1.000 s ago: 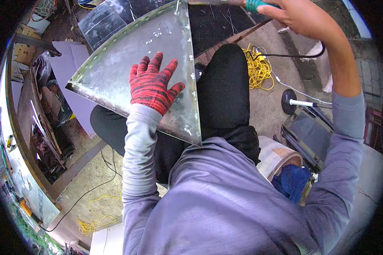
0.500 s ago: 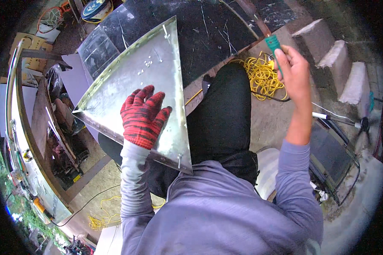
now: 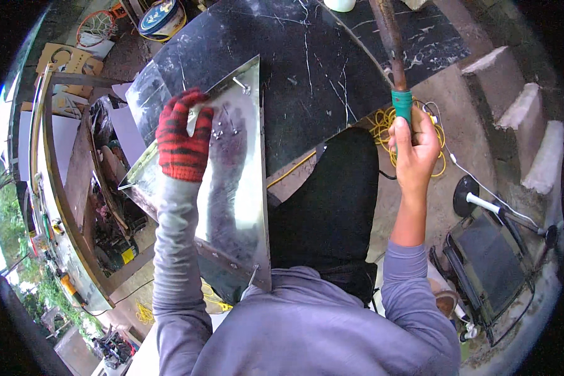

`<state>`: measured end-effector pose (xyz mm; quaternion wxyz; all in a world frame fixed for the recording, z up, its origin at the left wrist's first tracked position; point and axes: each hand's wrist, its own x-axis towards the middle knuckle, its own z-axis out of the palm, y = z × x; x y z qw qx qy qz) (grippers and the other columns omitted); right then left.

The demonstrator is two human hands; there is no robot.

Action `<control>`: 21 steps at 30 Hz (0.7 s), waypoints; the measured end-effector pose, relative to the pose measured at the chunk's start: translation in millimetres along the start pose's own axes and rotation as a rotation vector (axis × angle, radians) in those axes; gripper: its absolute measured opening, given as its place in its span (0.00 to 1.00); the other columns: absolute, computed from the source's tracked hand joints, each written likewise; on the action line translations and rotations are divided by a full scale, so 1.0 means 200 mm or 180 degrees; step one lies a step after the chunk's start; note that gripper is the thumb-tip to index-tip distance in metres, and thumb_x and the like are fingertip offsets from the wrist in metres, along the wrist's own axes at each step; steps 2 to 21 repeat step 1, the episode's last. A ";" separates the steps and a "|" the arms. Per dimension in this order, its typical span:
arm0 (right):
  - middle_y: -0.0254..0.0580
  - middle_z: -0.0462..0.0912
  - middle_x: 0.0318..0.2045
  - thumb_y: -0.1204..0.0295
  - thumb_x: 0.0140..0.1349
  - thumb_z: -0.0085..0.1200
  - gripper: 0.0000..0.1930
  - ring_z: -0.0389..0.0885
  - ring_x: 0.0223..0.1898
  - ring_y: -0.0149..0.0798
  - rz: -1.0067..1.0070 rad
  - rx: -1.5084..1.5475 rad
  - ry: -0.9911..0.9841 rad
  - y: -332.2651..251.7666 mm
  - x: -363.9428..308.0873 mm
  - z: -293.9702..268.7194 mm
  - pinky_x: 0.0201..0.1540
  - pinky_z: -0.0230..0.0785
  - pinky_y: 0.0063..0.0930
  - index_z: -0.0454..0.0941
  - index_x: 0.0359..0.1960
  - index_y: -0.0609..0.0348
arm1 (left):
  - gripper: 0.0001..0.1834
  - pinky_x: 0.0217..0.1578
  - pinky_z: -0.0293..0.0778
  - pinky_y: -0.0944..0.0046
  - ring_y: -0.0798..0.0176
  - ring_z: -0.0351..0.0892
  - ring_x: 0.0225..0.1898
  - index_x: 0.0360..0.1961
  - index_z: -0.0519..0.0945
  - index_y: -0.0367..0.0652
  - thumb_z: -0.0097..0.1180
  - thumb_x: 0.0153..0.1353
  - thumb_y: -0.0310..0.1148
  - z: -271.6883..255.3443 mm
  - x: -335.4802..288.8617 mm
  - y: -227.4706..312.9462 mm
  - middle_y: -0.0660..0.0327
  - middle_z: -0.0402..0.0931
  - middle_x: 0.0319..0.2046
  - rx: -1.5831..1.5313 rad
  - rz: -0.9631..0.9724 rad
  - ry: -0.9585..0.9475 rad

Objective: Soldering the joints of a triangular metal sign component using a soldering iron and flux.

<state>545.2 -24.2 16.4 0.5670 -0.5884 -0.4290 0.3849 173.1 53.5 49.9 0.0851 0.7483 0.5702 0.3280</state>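
A fan-shaped, shiny metal panel (image 3: pixel 247 188) with raised rims lies tilted across my lap. Small bolts stand at its corners, and a few small bits of hardware (image 3: pixel 218 133) sit on its face. My left hand (image 3: pixel 183 141), in a red and black striped glove, grips the panel's curved far rim, thumb on the inner side and fingers over the edge. Bare, my right hand (image 3: pixel 413 147) is closed round the green handle of a tool (image 3: pixel 391 44) with a thick, rusty brown metal shaft. The shaft points away from me, and its far end is cut off by the view.
Ahead is a black, white-veined slab table (image 3: pixel 282 62). Yellow cord (image 3: pixel 382 125) lies coiled beyond my right knee. Concrete steps (image 3: pixel 520 106) rise at right, near a dark framed panel (image 3: pixel 489 257). A curved frame (image 3: pixel 56 207) and piled scraps stand at left; a bucket (image 3: pixel 160 22) is far left.
My left hand has moved from the panel's middle to its curved rim, and the panel has tilted. The right hand has come slightly left and down, with the tool's shaft now pointing more straight ahead.
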 end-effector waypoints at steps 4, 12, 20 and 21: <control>0.31 0.82 0.35 0.73 0.74 0.58 0.14 0.76 0.30 0.20 -0.0032 0.0002 0.0005 -0.01 0.04 -0.03 0.33 0.71 0.17 0.77 0.56 0.66 | 0.12 0.58 0.75 0.55 0.50 0.82 0.54 0.48 0.84 0.46 0.66 0.62 0.27 0.06 0.07 -0.03 0.54 0.83 0.50 -0.0180 0.0096 0.0007; 0.31 0.82 0.35 0.73 0.74 0.58 0.14 0.76 0.30 0.20 -0.0032 0.0002 0.0005 -0.01 0.04 -0.03 0.33 0.71 0.17 0.77 0.56 0.66 | 0.12 0.58 0.75 0.55 0.50 0.82 0.54 0.48 0.84 0.46 0.66 0.62 0.27 0.06 0.07 -0.03 0.54 0.83 0.50 -0.0180 0.0096 0.0007; 0.31 0.82 0.35 0.73 0.74 0.58 0.14 0.76 0.30 0.20 -0.0032 0.0002 0.0005 -0.01 0.04 -0.03 0.33 0.71 0.17 0.77 0.56 0.66 | 0.12 0.58 0.75 0.55 0.50 0.82 0.54 0.48 0.84 0.46 0.66 0.62 0.27 0.06 0.07 -0.03 0.54 0.83 0.50 -0.0180 0.0096 0.0007; 0.31 0.82 0.35 0.73 0.74 0.58 0.14 0.76 0.30 0.20 -0.0032 0.0002 0.0005 -0.01 0.04 -0.03 0.33 0.71 0.17 0.77 0.56 0.66 | 0.12 0.58 0.75 0.55 0.50 0.82 0.54 0.48 0.84 0.46 0.66 0.62 0.27 0.06 0.07 -0.03 0.54 0.83 0.50 -0.0180 0.0096 0.0007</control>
